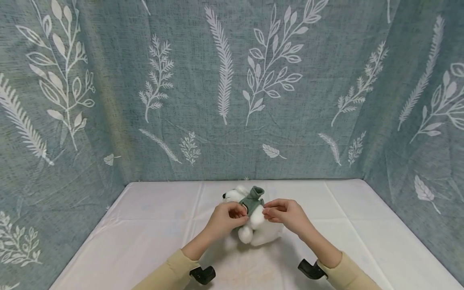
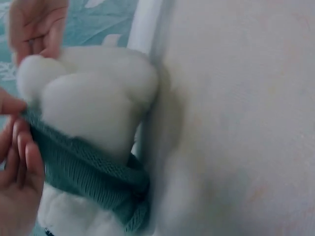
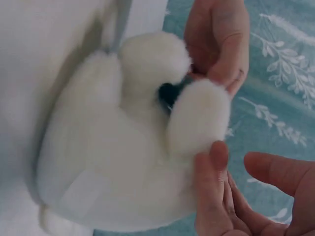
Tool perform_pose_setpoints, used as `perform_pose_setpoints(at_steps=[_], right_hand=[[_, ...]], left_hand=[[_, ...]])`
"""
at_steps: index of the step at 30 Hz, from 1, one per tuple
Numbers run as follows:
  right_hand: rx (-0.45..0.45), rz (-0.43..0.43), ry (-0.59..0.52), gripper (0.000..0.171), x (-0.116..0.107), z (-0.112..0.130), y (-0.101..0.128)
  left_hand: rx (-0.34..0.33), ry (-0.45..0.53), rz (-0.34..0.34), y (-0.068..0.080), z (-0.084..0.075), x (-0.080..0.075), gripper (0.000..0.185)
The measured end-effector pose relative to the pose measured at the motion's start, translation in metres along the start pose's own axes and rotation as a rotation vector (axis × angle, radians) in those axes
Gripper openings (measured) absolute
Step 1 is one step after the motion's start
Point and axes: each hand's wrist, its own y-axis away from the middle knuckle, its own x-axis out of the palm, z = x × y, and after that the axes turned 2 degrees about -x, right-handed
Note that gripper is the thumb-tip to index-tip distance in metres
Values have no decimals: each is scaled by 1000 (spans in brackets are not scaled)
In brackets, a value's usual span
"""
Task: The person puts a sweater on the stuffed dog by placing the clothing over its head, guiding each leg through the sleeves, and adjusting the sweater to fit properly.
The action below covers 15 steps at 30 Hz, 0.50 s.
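A white plush animal point(image 1: 266, 233) with a dark nose lies on the table, wearing a green knitted sweater point(image 1: 250, 203) around its upper body. One tube-like part of the sweater sticks up. With thumb and fingertips my left hand point(image 1: 226, 217) pinches the sweater's edge, which shows as a ribbed band point(image 2: 83, 162) in the left wrist view. On the other side, my right hand point(image 1: 286, 215) touches a rounded white limb point(image 3: 199, 118) with its fingertips; its thumb point(image 3: 270, 167) stands apart from the toy. The toy's head is partly hidden by the sweater.
A white cloth covers the table point(image 1: 156, 237). Blue-green curtains point(image 1: 199, 80) with white leaf patterns stand behind it and at both sides. A black wrist camera mount point(image 1: 203, 275) sits at my left cuff, another point(image 1: 311, 269) at my right.
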Motion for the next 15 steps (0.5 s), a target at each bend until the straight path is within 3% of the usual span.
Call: perform_pose_setpoints(at_steps=[7, 11, 15], right_hand=[[20, -62, 176, 23, 11, -5, -7], [28, -96, 289, 29, 19, -5, -10], [-5, -124, 423, 30, 26, -5, -13]], left_hand=[[48, 146, 178, 4, -2, -10, 9], [115, 142, 309, 5, -1, -7, 10], [156, 115, 385, 7, -1, -3, 7]])
